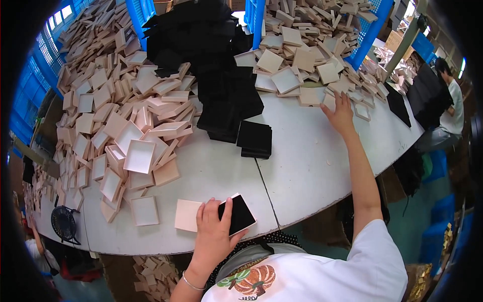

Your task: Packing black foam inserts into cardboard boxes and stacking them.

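Near the table's front edge lies a small shallow pale pink box (189, 215) with a black pad (238, 214) in the tray-like part on its right side. My left hand (214, 226) rests over it, thumb along the near edge and fingers across the top, holding it against the table. My right arm stretches out to the far right. There my right hand (339, 115) is closed round a small pale box piece (329, 102) at the front of the right pile, thumb on one side and fingers on the other.
A big heap of pale box pieces (143, 156) covers the left of the table, another pile (304, 58) the back right. Between them stand stacks of black pads (254, 138). A small black fan (64, 225) is at the left edge. Another person (453, 108) sits at far right.
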A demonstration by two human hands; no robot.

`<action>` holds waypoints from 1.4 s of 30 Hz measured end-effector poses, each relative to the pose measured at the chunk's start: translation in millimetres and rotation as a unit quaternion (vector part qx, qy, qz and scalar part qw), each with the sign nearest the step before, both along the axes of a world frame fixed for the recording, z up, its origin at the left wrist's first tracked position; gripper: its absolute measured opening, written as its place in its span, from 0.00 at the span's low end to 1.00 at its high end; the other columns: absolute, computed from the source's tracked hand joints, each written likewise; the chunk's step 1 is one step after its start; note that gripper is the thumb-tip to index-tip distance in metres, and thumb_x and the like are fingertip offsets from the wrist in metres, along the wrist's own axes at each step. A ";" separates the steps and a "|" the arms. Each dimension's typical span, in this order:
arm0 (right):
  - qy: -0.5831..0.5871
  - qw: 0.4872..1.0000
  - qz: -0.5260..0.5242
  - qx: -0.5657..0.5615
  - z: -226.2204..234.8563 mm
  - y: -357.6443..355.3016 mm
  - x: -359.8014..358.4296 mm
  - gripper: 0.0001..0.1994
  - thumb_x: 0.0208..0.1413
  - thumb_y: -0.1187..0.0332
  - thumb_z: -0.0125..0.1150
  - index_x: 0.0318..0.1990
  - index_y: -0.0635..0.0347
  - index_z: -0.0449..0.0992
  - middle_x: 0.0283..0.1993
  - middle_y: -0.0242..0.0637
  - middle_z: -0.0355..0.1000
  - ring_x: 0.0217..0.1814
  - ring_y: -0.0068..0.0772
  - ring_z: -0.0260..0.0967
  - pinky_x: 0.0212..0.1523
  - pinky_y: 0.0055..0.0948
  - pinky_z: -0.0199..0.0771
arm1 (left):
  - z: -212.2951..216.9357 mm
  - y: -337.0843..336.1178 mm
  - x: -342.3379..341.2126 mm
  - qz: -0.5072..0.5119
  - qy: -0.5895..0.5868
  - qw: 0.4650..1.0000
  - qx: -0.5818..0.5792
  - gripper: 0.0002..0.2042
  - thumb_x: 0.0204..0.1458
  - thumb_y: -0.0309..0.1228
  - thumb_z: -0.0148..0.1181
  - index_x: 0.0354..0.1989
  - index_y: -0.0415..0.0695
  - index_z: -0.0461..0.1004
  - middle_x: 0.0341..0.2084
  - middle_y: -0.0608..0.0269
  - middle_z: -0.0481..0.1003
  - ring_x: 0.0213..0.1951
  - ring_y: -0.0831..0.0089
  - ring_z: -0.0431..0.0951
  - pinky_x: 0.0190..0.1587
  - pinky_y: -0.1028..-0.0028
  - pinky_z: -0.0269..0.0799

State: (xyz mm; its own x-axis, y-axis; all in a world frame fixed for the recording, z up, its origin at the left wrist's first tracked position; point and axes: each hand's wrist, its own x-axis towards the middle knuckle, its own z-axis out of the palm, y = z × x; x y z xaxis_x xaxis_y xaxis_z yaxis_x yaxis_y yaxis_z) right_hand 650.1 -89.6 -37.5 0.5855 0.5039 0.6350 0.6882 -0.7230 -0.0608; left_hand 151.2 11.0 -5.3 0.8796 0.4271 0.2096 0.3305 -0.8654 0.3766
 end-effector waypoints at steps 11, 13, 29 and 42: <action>0.242 0.966 0.079 -0.035 41.5 -18.4 -105.1 0.33 0.50 0.53 0.68 0.62 0.54 0.67 0.59 0.50 0.63 0.63 0.52 0.60 0.64 0.51 0.58 | -10.8 -2.8 -6.1 -0.001 -0.076 0.986 -0.148 0.53 0.39 0.42 0.76 0.70 0.40 0.45 0.58 0.44 0.57 0.58 0.48 0.61 0.61 0.57 0.59; 0.251 0.936 0.237 0.069 58.8 -21.3 -147.7 0.34 0.45 0.58 0.72 0.60 0.55 0.68 0.57 0.48 0.64 0.60 0.51 0.63 0.62 0.47 0.61 | -16.0 1.4 -9.5 0.011 -0.125 0.977 -0.170 0.57 0.37 0.43 0.77 0.71 0.41 0.41 0.58 0.45 0.59 0.59 0.49 0.61 0.62 0.57 0.58; 0.208 0.741 0.620 -0.149 34.8 14.4 -299.4 0.34 0.48 0.48 0.69 0.64 0.40 0.67 0.60 0.45 0.62 0.57 0.44 0.64 0.55 0.44 0.60 | -34.8 3.0 -15.4 0.024 -0.137 0.967 -0.212 0.64 0.33 0.41 0.81 0.72 0.45 0.32 0.57 0.50 0.65 0.61 0.50 0.63 0.61 0.52 0.59; 0.223 0.735 0.594 -0.241 23.5 5.8 -303.2 0.35 0.59 0.39 0.51 0.69 0.45 0.58 0.74 0.48 0.44 0.79 0.53 0.36 0.71 0.64 0.35 | -12.7 5.5 -20.1 -0.056 -0.058 0.989 -0.121 0.50 0.41 0.51 0.73 0.71 0.49 0.51 0.70 0.43 0.46 0.70 0.43 0.48 0.68 0.48 0.47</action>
